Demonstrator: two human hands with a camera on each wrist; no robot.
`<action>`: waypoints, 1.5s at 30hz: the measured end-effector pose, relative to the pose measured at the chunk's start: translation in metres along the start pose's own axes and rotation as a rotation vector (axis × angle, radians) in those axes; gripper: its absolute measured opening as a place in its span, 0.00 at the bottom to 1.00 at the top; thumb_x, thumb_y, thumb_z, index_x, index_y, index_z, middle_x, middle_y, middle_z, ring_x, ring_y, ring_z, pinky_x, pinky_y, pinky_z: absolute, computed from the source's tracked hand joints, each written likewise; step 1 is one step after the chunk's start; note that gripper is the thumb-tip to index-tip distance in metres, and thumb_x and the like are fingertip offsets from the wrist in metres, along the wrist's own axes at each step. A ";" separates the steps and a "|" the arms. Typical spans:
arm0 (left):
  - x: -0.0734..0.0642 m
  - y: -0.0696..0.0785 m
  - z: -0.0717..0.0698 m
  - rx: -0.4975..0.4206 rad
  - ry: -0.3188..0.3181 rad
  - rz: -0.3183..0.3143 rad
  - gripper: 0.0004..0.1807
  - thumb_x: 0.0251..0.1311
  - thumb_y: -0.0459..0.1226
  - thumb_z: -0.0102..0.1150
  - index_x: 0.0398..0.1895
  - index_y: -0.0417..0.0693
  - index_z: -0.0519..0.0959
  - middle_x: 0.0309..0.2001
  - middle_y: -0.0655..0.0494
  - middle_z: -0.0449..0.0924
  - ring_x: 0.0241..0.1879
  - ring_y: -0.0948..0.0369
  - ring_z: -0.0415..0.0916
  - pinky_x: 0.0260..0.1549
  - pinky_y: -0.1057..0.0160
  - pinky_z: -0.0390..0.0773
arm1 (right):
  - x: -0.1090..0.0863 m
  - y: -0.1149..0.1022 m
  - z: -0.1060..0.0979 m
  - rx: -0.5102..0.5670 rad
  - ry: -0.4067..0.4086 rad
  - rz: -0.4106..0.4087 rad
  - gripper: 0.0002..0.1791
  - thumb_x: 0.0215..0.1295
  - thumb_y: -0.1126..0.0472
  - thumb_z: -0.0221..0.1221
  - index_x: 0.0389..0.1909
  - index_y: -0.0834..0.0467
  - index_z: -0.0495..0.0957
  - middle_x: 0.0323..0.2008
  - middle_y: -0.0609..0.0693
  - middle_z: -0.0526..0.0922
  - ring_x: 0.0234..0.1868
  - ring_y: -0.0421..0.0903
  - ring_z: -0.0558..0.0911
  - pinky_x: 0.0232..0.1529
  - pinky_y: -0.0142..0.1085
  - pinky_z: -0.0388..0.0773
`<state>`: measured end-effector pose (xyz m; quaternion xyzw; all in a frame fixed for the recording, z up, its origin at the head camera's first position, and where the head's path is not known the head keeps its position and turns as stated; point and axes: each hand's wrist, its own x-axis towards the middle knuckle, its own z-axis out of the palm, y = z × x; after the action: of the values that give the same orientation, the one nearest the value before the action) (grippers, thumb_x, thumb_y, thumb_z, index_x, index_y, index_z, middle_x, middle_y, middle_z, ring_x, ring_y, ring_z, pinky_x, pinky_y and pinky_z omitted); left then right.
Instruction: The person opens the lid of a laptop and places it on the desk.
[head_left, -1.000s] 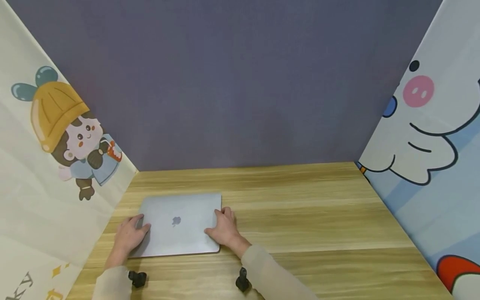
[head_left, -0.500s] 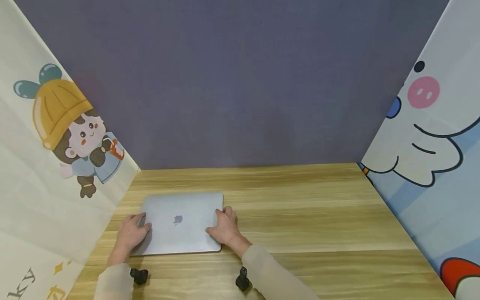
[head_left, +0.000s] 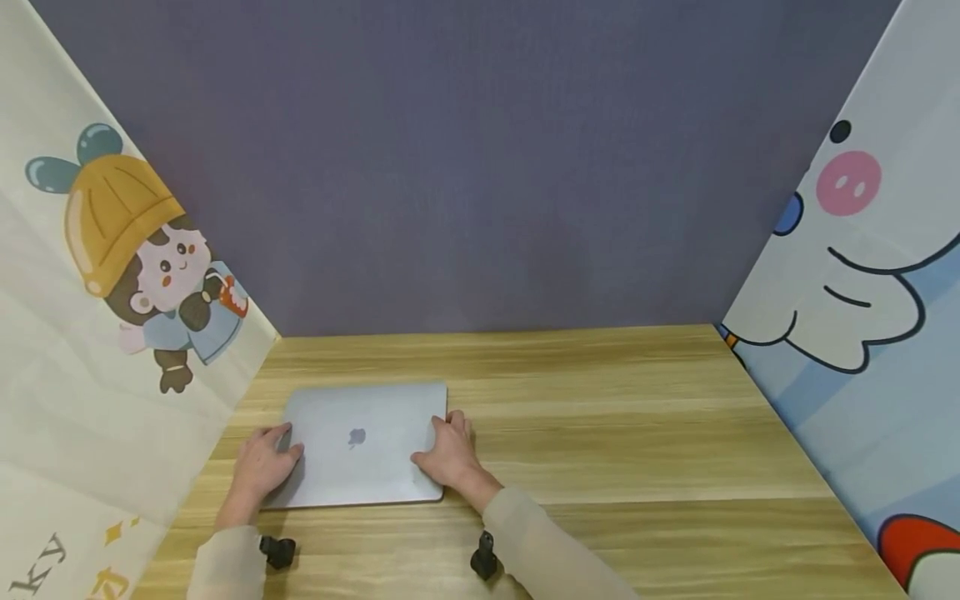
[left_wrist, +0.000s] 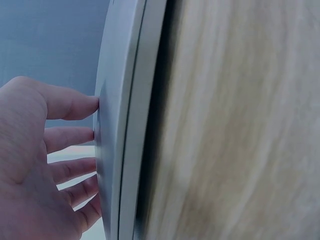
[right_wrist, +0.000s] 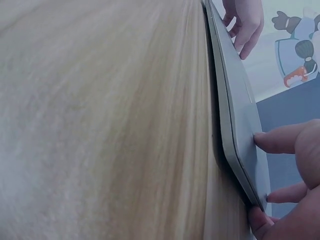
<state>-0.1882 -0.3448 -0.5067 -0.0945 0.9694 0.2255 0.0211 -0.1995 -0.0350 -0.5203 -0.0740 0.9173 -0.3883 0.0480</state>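
A closed silver laptop (head_left: 360,467) with a dark apple logo lies flat on the left part of the wooden table. At its left side my left hand (head_left: 262,463) rests, with thumb and fingertips touching the lid; in the left wrist view the left hand (left_wrist: 30,150) has its fingers extended to the lid surface. My right hand (head_left: 450,454) grips the right side. In the right wrist view the right thumb (right_wrist: 280,140) presses on the lid of the laptop (right_wrist: 245,120), and a fingertip (right_wrist: 259,222) sits at the side edge. The laptop's underside is hidden.
The wood-grain table (head_left: 637,450) extends to the right and in front of the laptop. A grey-purple panel (head_left: 495,167) stands at the back. Cartoon-printed sheets flank the left (head_left: 67,400) and right (head_left: 847,283) sides. Black wrist camera mounts (head_left: 486,557) jut from the sleeves.
The head view has shifted slightly. Both hands keep their places on the laptop, and the laptop shows no clear movement on the table.
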 end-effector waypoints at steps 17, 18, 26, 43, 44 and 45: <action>0.000 0.006 0.006 -0.039 -0.014 0.027 0.32 0.68 0.40 0.54 0.69 0.25 0.65 0.66 0.20 0.58 0.65 0.26 0.55 0.63 0.29 0.59 | -0.001 0.007 -0.008 -0.012 0.021 0.011 0.40 0.54 0.56 0.74 0.63 0.74 0.73 0.57 0.64 0.68 0.56 0.56 0.66 0.59 0.48 0.72; 0.000 0.007 0.007 -0.041 -0.012 0.028 0.32 0.67 0.39 0.54 0.68 0.25 0.66 0.66 0.20 0.59 0.65 0.26 0.55 0.62 0.29 0.60 | -0.001 0.008 -0.009 -0.012 0.019 0.012 0.40 0.54 0.56 0.74 0.63 0.74 0.73 0.57 0.64 0.68 0.56 0.57 0.66 0.59 0.48 0.72; 0.000 0.011 0.011 -0.044 0.016 0.035 0.31 0.66 0.39 0.56 0.67 0.26 0.68 0.65 0.21 0.60 0.64 0.26 0.57 0.61 0.29 0.62 | -0.001 0.012 -0.012 -0.012 0.026 0.031 0.40 0.55 0.56 0.74 0.65 0.73 0.72 0.59 0.65 0.68 0.58 0.57 0.66 0.60 0.48 0.71; -0.001 0.022 0.015 -0.056 -0.006 0.060 0.32 0.66 0.39 0.56 0.67 0.25 0.68 0.64 0.20 0.61 0.63 0.27 0.60 0.60 0.29 0.65 | -0.003 0.020 -0.018 0.012 0.071 0.060 0.40 0.53 0.57 0.75 0.64 0.73 0.73 0.57 0.65 0.69 0.56 0.57 0.67 0.59 0.50 0.72; -0.001 0.023 0.015 -0.051 -0.003 0.067 0.31 0.66 0.39 0.57 0.67 0.25 0.68 0.63 0.20 0.62 0.62 0.27 0.60 0.59 0.30 0.66 | -0.004 0.020 -0.019 0.015 0.071 0.062 0.40 0.53 0.57 0.75 0.64 0.73 0.73 0.57 0.65 0.69 0.55 0.57 0.67 0.58 0.50 0.72; -0.001 0.023 0.016 -0.050 0.000 0.072 0.31 0.65 0.39 0.57 0.66 0.25 0.69 0.63 0.20 0.62 0.62 0.27 0.61 0.58 0.30 0.66 | -0.004 0.021 -0.019 0.020 0.072 0.063 0.40 0.53 0.57 0.75 0.64 0.73 0.73 0.57 0.65 0.69 0.56 0.57 0.67 0.58 0.50 0.72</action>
<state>-0.1918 -0.3170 -0.5107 -0.0602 0.9663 0.2502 0.0108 -0.1999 -0.0068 -0.5218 -0.0303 0.9165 -0.3980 0.0279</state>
